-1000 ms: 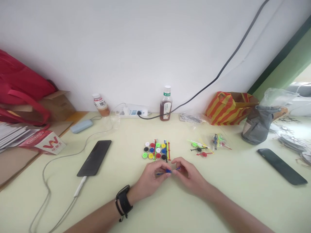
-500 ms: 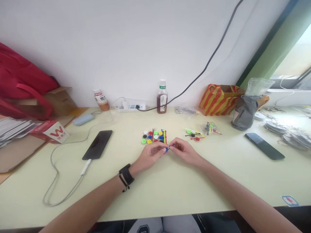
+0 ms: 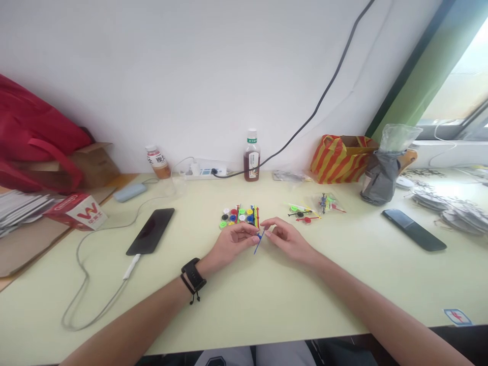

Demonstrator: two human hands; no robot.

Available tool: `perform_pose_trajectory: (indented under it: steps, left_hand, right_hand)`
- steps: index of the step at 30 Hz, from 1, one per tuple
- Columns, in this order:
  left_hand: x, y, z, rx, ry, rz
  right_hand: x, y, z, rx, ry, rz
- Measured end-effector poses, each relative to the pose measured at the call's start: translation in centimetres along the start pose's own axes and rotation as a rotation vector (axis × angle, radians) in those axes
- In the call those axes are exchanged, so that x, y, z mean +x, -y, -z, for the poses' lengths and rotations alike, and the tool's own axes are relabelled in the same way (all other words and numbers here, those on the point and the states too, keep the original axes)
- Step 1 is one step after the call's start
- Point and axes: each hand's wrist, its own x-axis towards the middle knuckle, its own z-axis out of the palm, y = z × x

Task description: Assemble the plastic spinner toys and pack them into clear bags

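My left hand pinches a small blue plastic arrow spinner between thumb and fingers. Its thin arrow stands out slantwise, one end pointing down towards me. Close on the right, my right hand has its thumb and forefinger apart beside the arrow's upper end; whether they touch it is hard to tell. Just behind the left fingers lie round plastic pieces in several colours, in rows, with coloured arrows laid alongside. Farther right are spinners with arrows and a clear bag of similar parts.
A charging phone with its cable lies left; another phone lies right. Along the wall stand two drink bottles, a power strip and a striped bag. A black cable hangs down across the wall.
The blue arrow has swung to a steeper slant and shows more below the fingers. My right thumb and forefinger have parted from their pinch. The view has shifted slightly.
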Motion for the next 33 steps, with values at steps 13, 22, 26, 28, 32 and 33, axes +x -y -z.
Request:
perform_pose_trajectory:
  steps: [13, 22, 26, 28, 32, 33]
  left_hand:
    - [0.2, 0.0, 0.2, -0.089, -0.029, 0.001]
    - [0.1, 0.5, 0.5, -0.093, -0.033, -0.001]
    - [0.1, 0.5, 0.4, -0.11, -0.014, -0.014]
    - [0.0, 0.4, 0.4, -0.123, 0.01, -0.009]
    - [-0.1, 0.3, 0.3, -0.164, 0.055, 0.026]
    - [-0.2, 0.3, 0.3, -0.167, 0.057, 0.03]
  right_hand:
    - [-1.2, 0.4, -0.3, -0.053, -0.032, 0.075]
    - [-0.5, 0.8, 0.8, 0.042, 0.097, 0.02]
    - [-0.6, 1.2, 0.7, 0.025, 0.044, 0.012]
    - [-0.8, 1.5, 0.3, 0.032, 0.054, 0.004]
    - [-1.2, 1.6, -0.5, 0.02, 0.094, -0.009]
    - [-1.2, 1.5, -0.6, 0.018, 0.098, -0.012]
